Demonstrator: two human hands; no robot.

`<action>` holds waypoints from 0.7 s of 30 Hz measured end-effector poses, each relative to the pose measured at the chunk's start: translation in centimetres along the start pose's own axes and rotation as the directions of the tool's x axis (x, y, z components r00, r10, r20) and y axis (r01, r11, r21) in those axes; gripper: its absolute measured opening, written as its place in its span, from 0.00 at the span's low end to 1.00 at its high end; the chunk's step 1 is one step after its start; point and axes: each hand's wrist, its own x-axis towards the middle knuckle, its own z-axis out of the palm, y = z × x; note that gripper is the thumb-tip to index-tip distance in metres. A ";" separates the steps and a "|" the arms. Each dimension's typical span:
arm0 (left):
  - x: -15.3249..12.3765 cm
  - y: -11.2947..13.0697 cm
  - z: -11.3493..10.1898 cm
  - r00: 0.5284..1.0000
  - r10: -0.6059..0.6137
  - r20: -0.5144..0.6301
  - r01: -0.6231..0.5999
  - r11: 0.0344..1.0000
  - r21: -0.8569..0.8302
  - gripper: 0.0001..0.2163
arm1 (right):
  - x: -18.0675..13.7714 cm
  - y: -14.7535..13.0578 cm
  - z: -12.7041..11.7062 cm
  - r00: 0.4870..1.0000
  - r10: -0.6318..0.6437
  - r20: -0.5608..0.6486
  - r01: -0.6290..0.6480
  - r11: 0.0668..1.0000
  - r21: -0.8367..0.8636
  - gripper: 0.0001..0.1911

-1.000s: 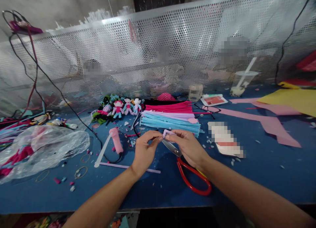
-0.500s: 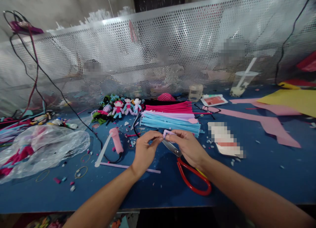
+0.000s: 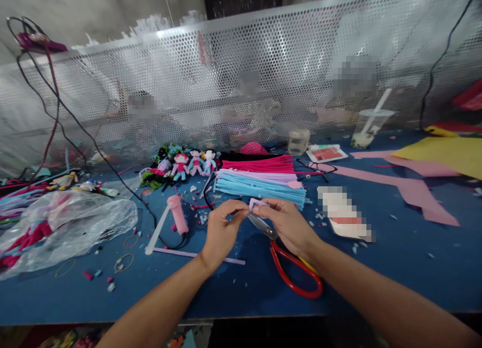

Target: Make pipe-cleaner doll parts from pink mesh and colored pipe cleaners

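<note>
A short, bent lilac pipe cleaner (image 3: 257,202) is pinched between my two hands above the table. My left hand (image 3: 225,227) grips its left end with thumb and forefinger. On the other end, the fingers of my right hand (image 3: 288,220) are closed. Red-handled scissors (image 3: 297,272) lie below, their metal blades partly under my right hand. A straight lilac pipe cleaner (image 3: 176,252) lies on the table, passing behind my left forearm. Just beyond my hands is a bundle of light blue pipe cleaners (image 3: 259,188), with lilac and magenta ones behind it.
A pink glue gun (image 3: 177,215) with a black cord lies left of my hands. Small pipe-cleaner dolls (image 3: 181,164) sit at the back. To the right are a pale phone-like object (image 3: 344,215), eyeglasses (image 3: 320,169), pink sheet scraps (image 3: 422,197) and a drink cup (image 3: 371,129).
</note>
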 end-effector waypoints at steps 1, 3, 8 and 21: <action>0.0 0.1 0.0 1.000 -0.006 0.000 0.006 1.000 0.002 0.03 | 0.0 0.0 0.0 1.000 0.001 0.002 -0.001 1.000 0.003 0.10; 0.0 0.2 0.1 1.000 -0.031 0.002 0.031 1.000 0.003 0.03 | -0.1 -0.1 0.1 1.000 0.002 0.005 -0.002 1.000 0.009 0.11; 0.1 0.4 0.3 0.991 -0.136 0.007 0.136 0.981 -0.136 0.04 | -0.3 -0.1 0.2 0.999 -0.021 0.033 0.022 0.999 -0.029 0.10; 0.4 -0.4 0.0 0.986 -0.161 -0.030 0.146 0.947 -0.286 0.03 | -0.6 -0.5 0.2 0.999 -0.013 0.051 0.019 0.993 -0.114 0.12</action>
